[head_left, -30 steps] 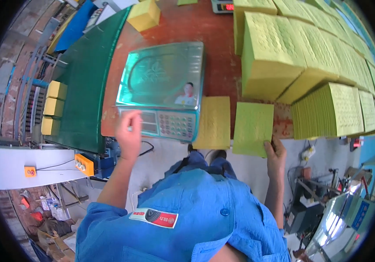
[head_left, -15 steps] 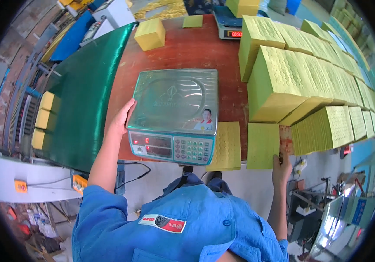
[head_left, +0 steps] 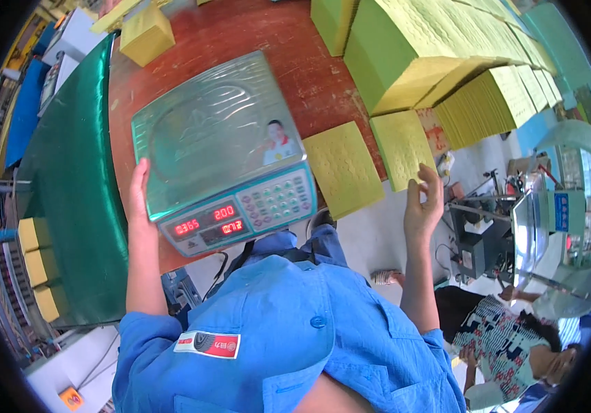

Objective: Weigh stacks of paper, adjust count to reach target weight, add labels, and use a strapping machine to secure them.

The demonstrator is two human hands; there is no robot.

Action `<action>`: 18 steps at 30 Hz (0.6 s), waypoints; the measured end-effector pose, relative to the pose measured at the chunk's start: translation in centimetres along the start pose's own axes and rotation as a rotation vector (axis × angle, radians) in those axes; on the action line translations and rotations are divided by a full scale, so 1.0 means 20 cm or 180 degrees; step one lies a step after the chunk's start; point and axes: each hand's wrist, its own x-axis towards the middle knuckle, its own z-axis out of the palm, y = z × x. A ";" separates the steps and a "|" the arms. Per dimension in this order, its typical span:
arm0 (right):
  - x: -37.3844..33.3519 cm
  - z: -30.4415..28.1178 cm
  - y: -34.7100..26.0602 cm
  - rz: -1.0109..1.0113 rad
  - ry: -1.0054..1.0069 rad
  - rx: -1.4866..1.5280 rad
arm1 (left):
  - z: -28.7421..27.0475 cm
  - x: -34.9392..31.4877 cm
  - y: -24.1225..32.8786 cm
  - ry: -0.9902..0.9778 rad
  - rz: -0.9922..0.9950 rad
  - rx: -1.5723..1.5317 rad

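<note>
A weighing scale (head_left: 206, 131) with a shiny metal pan stands in front of me, red digits lit on its display. My left hand (head_left: 137, 193) lies along the scale's left side, its fingers stretched up against the pan's edge. Beside the scale on the right is a yellow paper sheet or thin stack (head_left: 344, 168). A second yellow paper pad (head_left: 403, 148) lies farther right at the table edge. Just over its near corner is my right hand (head_left: 425, 199), thumb and fingers apart and loosely bent, with nothing visible in it.
Tall yellow paper stacks (head_left: 406, 55) fill the table's right side. A yellow block (head_left: 147, 34) sits at the far left. A green belt (head_left: 75, 186) runs along the left, with small yellow blocks (head_left: 40, 267) beyond. Another person (head_left: 495, 337) is at lower right.
The view has turned and shifted, so the scale appears tilted. My right hand has come off the pad's near corner and opened. More red digits now show on the display.
</note>
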 end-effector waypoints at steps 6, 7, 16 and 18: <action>-0.23 0.07 0.04 0.0873 -0.0206 0.0381 | -0.29 0.06 0.07 -0.0257 0.0136 0.0218; -0.26 0.10 0.07 0.0855 -0.0176 0.0385 | -0.33 0.07 0.10 -0.0129 0.0007 0.0242; -0.37 0.14 0.12 0.3397 -0.1077 0.3279 | 0.42 -0.59 0.14 -0.0352 0.2820 0.2605; -0.35 0.16 0.16 0.3265 -0.1118 0.3326 | 0.68 -0.74 -0.08 -0.1688 0.1936 0.2466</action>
